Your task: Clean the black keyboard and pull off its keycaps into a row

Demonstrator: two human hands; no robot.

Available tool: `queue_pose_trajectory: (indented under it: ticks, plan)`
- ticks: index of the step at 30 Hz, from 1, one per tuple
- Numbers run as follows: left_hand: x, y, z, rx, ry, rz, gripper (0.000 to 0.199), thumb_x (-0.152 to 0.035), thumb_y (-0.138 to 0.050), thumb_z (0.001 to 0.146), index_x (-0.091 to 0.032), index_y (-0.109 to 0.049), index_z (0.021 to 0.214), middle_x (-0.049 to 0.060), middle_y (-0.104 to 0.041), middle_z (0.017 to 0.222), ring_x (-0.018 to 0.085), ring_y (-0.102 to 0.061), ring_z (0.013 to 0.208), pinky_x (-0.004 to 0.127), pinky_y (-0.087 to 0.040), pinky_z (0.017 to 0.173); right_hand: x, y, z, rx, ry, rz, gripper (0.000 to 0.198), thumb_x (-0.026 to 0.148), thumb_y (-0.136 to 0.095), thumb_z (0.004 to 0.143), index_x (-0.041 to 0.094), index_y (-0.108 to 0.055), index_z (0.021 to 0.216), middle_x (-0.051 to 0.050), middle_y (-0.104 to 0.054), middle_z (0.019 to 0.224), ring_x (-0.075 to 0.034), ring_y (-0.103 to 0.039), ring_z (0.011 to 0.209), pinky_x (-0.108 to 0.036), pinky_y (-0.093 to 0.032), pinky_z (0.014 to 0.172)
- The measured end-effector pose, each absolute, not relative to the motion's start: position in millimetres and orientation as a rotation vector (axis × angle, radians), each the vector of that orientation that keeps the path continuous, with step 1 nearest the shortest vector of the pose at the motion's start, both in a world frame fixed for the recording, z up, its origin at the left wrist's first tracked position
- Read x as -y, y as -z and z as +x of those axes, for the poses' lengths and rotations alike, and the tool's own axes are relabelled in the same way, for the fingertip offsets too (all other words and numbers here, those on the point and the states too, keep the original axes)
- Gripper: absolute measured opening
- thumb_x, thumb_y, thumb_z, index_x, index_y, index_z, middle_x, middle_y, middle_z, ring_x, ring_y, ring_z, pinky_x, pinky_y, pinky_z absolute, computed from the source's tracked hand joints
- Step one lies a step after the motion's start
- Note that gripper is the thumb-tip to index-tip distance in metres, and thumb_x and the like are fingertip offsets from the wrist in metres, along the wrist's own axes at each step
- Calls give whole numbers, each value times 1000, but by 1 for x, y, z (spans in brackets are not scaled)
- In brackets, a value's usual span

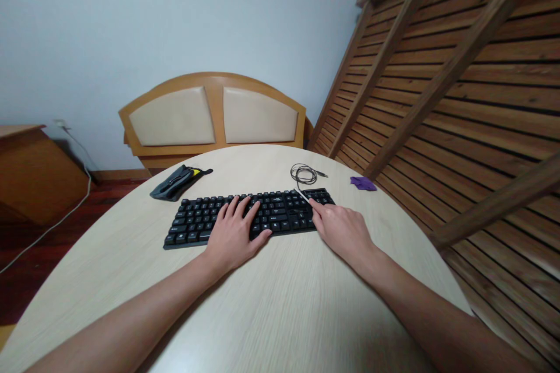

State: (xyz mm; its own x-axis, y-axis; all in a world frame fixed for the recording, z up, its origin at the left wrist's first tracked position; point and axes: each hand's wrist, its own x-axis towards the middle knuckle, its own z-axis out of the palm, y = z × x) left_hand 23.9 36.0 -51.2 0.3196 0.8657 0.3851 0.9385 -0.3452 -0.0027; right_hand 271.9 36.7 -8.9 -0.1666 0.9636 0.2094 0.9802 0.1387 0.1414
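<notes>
A black computer keyboard (187,222) lies across the middle of the table. My left hand (234,233) rests flat over its middle keys, fingers spread and thumb near the front edge. At the keyboard's right part, my right hand (343,227) is closed round a thin white stick that looks like a cotton swab (301,194). Its far tip points up and left, at the upper keys near the back edge; whether it touches them I cannot tell. The right hand's other fingers are curled and partly hidden.
Behind the keyboard lies a coiled black cable (304,173). A dark pouch (175,183) with a yellow patch sits at the back left of the round table (271,315), a purple cloth (363,183) at the right. Wooden slats (437,99) lean beyond the right edge.
</notes>
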Motion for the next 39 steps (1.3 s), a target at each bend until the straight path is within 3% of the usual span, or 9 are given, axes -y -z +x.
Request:
queue_pose_trajectory:
  ticks: [10,16,39]
  plan:
    - [-36,51,24,1658,432,-2364,71,-64,-40,92,-18,-48,145,14,-46,150,37,-34,142,55,-31,114,-31,15,271,2422,360,-1934,48,20,-37,99,21,-45,146,-8,-74,97,-23,-72,79,-29,-50,64]
    - [-37,53,23,1655,434,-2363,71,-64,-41,91,-18,-47,145,14,-45,151,38,-34,142,55,-31,113,-42,15,267,2384,368,-1971,45,27,-33,102,25,-47,144,-9,-74,99,-23,-72,82,-29,-51,68]
    - [-37,54,23,1645,457,-2360,70,-63,-43,91,-19,-46,146,13,-46,151,38,-36,141,54,-31,113,0,-7,263,2525,132,-1996,45,16,-40,91,15,-54,133,-11,-76,92,-30,-73,78,-35,-48,62]
